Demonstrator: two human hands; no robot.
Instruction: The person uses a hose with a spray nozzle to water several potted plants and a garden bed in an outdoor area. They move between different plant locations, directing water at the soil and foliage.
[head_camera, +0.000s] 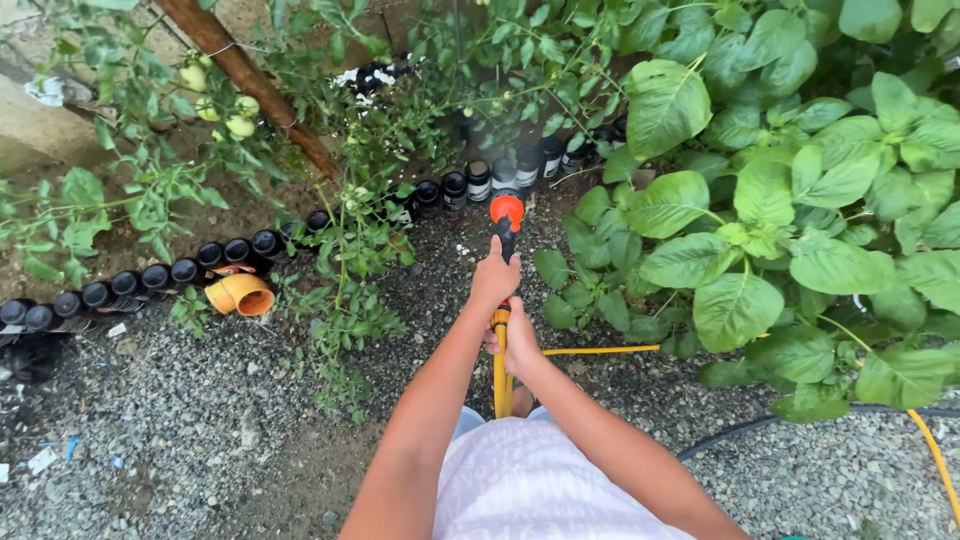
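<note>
My left hand (496, 276) is wrapped around the black body of a hose spray nozzle (506, 214) with an orange head, which points away from me at the garden bed. Just behind it, my right hand (519, 341) grips the yellow hose (500, 378) where it joins the nozzle. The hose drops down in front of my white shirt and runs off to the right over the gravel (180, 420). I cannot make out any water leaving the nozzle.
A row of upturned dark bottles (160, 275) edges the bed. An orange pipe fitting (240, 294) lies beside them. Tomato plants with pale green fruit (240, 126) stand at left against a wooden stake (255, 80). Broad-leaved plants (780, 200) fill the right.
</note>
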